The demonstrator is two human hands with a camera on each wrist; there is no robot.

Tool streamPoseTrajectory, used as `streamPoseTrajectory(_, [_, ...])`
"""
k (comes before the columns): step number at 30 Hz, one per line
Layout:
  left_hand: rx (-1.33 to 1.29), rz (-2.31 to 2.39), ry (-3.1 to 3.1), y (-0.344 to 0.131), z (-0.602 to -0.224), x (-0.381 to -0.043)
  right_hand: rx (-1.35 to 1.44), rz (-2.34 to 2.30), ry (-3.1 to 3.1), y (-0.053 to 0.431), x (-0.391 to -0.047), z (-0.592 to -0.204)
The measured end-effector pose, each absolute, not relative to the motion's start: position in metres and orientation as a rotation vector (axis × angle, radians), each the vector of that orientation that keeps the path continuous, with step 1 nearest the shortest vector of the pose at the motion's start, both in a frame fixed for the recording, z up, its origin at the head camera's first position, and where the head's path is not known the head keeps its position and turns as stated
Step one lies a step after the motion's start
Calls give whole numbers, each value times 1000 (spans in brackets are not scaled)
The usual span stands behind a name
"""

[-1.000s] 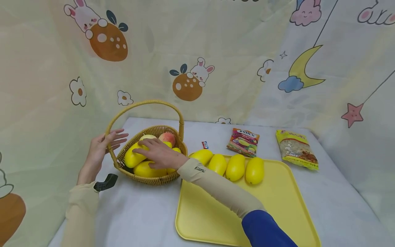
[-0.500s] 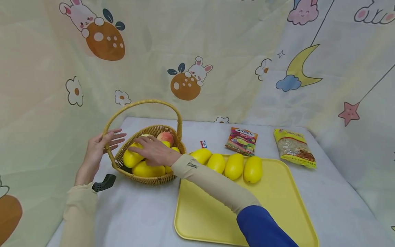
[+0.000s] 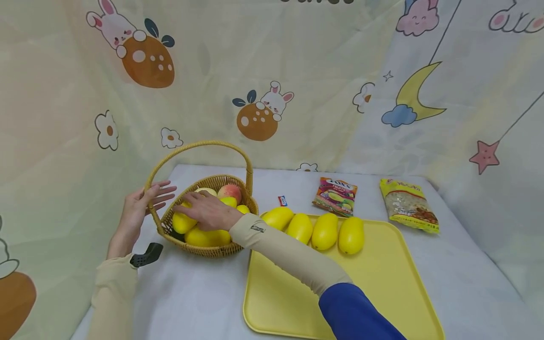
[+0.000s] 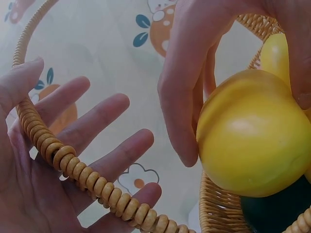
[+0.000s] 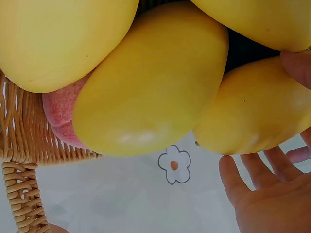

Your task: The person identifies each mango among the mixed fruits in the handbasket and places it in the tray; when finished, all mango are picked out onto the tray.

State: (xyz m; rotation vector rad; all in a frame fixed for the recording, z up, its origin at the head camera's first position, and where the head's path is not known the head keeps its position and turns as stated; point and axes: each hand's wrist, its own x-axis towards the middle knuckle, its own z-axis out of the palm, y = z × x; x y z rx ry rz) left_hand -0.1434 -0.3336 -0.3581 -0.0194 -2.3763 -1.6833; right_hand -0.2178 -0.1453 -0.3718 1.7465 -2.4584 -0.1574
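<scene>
The wicker basket point(image 3: 212, 251) stands at the left of the table, filled with yellow mangoes and a reddish peach point(image 3: 229, 191). My right hand point(image 3: 210, 210) reaches into it from above. Its fingers and thumb hold the left-hand mango point(image 4: 257, 136) from two sides. In the right wrist view, fingertips and a thumb touch this mango point(image 5: 252, 104) at the right. My left hand point(image 3: 135, 208) is at the basket's arched handle point(image 4: 77, 170). The handle crosses its palm, and its fingers point(image 4: 121, 155) extend nearly straight behind it. Something dark green point(image 4: 277, 211) shows beneath the held mango.
A yellow tray point(image 3: 340, 297) lies right of the basket. Several mangoes point(image 3: 325, 231) sit in a row at its far edge. Behind are a small wrapped candy point(image 3: 282, 201), a candy bag point(image 3: 335, 196) and a yellow-and-clear snack bag point(image 3: 409, 205). Patterned cloth hangs around the table.
My right hand has shifted left and lower in the basket, its fingers now bent around the left mango. The left hand has stayed by the handle. The mangoes on the tray are unchanged.
</scene>
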Motion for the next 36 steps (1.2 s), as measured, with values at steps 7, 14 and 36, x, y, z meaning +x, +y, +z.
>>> streamPoseTrajectory(7, [0,-1702,-2378,-333,-358,-144,1762,-181,-2447,-145,-217,-370])
streamPoseTrajectory(14, [-18,-1672,-2382,-333,-359,-145,1776,-192,-2355,-134,-216,-368])
streamPoseTrajectory(36, [-66,-1731,-2331,-334,-360,-144,1714,-22,-2215,-44,-214,-352])
